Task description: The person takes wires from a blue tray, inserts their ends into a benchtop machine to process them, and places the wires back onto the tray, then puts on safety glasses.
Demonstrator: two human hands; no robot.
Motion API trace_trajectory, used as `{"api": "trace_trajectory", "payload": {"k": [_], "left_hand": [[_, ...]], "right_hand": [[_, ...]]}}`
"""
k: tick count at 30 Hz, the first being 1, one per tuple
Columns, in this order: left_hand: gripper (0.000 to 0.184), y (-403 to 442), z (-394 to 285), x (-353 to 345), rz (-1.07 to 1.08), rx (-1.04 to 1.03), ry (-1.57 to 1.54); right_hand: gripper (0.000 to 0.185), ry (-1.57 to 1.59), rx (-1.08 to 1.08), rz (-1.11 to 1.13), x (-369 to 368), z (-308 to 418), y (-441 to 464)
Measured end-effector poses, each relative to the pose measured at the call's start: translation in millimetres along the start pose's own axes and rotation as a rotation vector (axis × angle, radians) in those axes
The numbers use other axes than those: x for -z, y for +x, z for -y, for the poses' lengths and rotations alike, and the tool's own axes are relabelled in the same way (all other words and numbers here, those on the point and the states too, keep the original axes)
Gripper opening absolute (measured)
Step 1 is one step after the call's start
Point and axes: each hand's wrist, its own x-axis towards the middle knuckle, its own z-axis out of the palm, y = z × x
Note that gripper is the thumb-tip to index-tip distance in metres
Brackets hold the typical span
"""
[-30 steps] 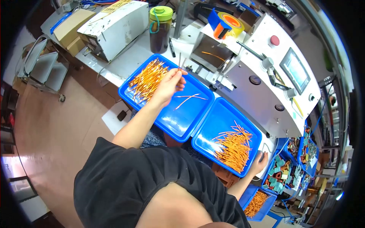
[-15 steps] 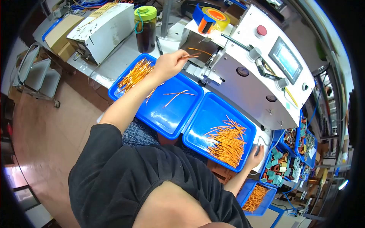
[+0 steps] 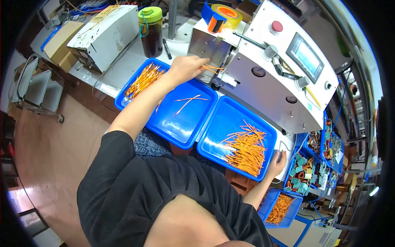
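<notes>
Upper right of frame is being taken up by a white machine point(image 3: 263, 88). Centre is being filled by two blue trays, the left tray point(image 3: 177, 125) and the right tray point(image 3: 214, 131), set side by side. Toward upper left, table space is being occupied by a white box point(image 3: 109, 39). A pile of orange wires point(image 3: 247, 152) is being held in the right tray's lower-right part; a smaller pile point(image 3: 145, 80) is being held at the left tray's upper-left end, partly hidden by the forearm. Upper left of centre, a lidded bottle point(image 3: 152, 39) is being supported on the table. Upper centre: the left hand point(image 3: 185, 68) is being held nearly closed, several orange strands point(image 3: 212, 68) being pinched at the fingertips. Right of frame, just beside the right tray: the right hand point(image 3: 277, 164) is being held half curled at a small dark object point(image 3: 279, 155); whether it is being gripped cannot be told. The strands' free ends are being pointed rightward, near the machine; contact cannot be told.
</notes>
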Motion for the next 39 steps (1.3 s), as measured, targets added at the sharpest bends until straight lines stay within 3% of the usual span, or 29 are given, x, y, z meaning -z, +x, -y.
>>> {"api": "trace_trajectory", "payload": {"k": [7,11,14,22,31,39], "left_hand": [[0.02,-17,6,3,0.096,0.097,-0.07],[0.024,-21,4,11,0.148,0.866,-1.581],[0.027,-16,-9,-4,0.083,1.038,-1.906],[0.025,2,-26,-39,0.129,1.156,-1.898],[0.025,0,-53,-50,-0.147,1.115,-1.597],[0.025,0,-55,-88,-0.33,1.116,-1.564]], "right_hand": [[0.034,-0.014,-0.02,0.019,1,0,0],[0.035,-0.005,-0.035,0.016,-1,3,0],[0.035,0.009,-0.034,0.012,1,5,0],[0.034,-0.005,-0.019,0.004,0,2,0],[0.033,0.016,-0.005,-0.008,-2,-2,0],[0.034,-0.016,0.068,0.02,-9,-29,3]]}}
